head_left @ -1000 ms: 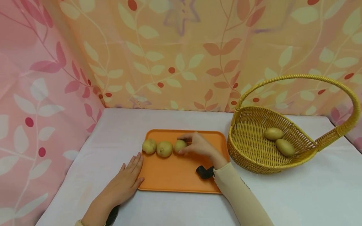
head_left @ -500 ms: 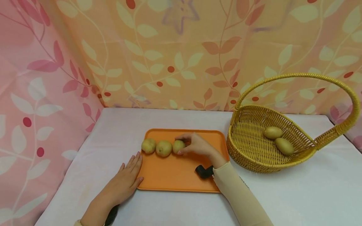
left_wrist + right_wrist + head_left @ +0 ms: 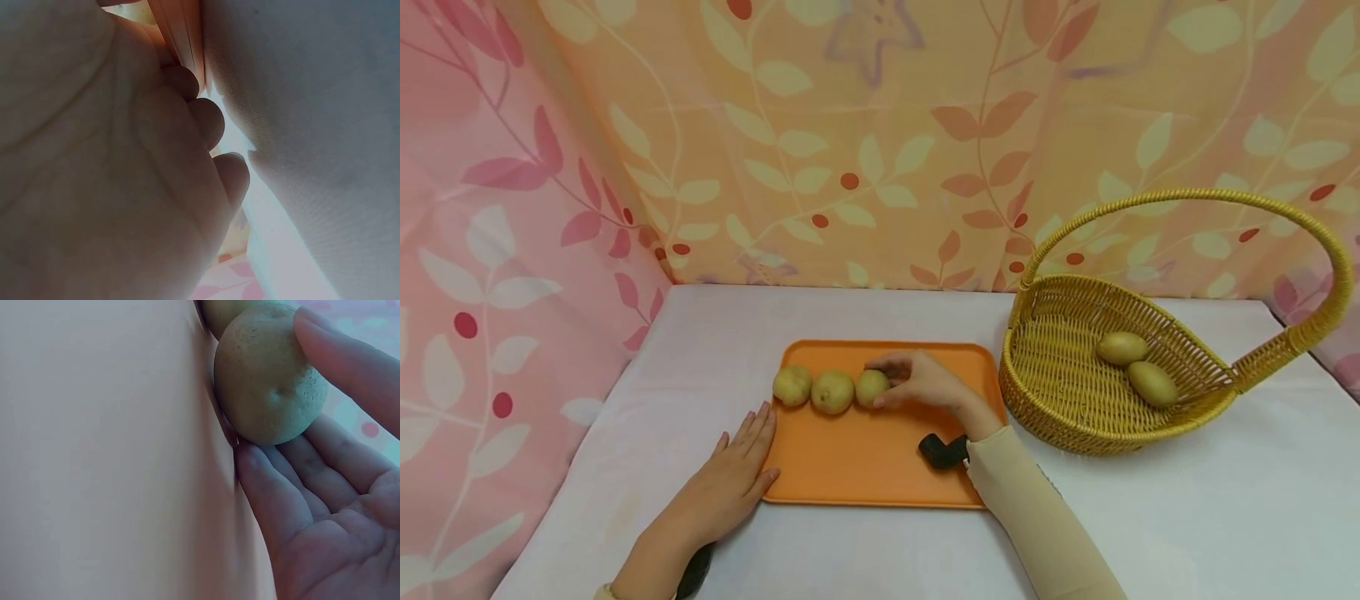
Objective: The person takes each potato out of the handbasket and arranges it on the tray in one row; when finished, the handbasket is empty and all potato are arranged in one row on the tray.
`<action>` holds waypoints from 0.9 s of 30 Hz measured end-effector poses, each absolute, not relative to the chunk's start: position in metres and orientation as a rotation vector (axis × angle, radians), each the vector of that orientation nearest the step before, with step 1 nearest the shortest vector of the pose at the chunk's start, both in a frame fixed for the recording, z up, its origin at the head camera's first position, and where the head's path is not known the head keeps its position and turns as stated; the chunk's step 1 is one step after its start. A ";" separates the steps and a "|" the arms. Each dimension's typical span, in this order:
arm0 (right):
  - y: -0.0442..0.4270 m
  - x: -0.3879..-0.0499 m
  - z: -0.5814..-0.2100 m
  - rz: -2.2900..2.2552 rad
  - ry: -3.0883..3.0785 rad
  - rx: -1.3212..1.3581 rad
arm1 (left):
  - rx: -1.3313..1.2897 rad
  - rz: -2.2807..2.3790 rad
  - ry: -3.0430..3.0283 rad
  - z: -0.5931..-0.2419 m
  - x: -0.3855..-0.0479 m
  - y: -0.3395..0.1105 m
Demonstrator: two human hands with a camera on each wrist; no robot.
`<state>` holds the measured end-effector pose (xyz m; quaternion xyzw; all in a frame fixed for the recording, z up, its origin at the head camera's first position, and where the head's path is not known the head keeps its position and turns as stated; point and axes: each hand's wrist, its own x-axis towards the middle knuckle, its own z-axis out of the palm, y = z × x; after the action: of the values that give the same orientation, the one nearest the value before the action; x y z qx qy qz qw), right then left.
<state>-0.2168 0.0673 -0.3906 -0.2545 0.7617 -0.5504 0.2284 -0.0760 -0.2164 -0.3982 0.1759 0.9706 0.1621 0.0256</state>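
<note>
On the orange tray point(image 3: 857, 467) three potatoes lie in a row along the left and middle: a left potato point(image 3: 792, 386), a middle potato point(image 3: 832, 392) and a smaller right potato point(image 3: 871, 388). My right hand point(image 3: 928, 386) holds the right potato between thumb and fingers; the right wrist view shows the thumb on one side of this potato point(image 3: 272, 381) and the fingers on the other, low against the tray. My left hand point(image 3: 726, 479) rests with straight fingers along the tray's left edge. In the left wrist view its palm point(image 3: 94, 169) fills the left half.
Right of the tray stands a yellow wicker basket point(image 3: 1052, 421) with a tall arched handle, holding two potatoes point(image 3: 1153, 384). A black wrist device point(image 3: 940, 452) sits at my right cuff, over the tray. Patterned cloth point(image 3: 880, 167) hangs behind the white table point(image 3: 850, 550).
The head view has shifted slightly. Both hands and the potatoes stay essentially where they were, with the right hand still on the right potato.
</note>
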 end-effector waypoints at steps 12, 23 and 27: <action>0.074 -0.220 -0.394 -1.620 1.988 -0.632 | 0.551 0.513 2.997 -0.397 -0.076 -0.216; 0.075 -0.220 -0.393 -1.647 1.981 -0.619 | 0.552 0.503 2.995 -0.397 -0.077 -0.217; 0.075 -0.220 -0.392 -1.660 1.977 -0.605 | 0.556 0.497 2.998 -0.398 -0.077 -0.217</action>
<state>-0.2197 0.0746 -0.3917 -0.2215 0.7233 -0.6073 0.2427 -0.0769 -0.2172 -0.3979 0.1798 0.9701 0.1608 0.0260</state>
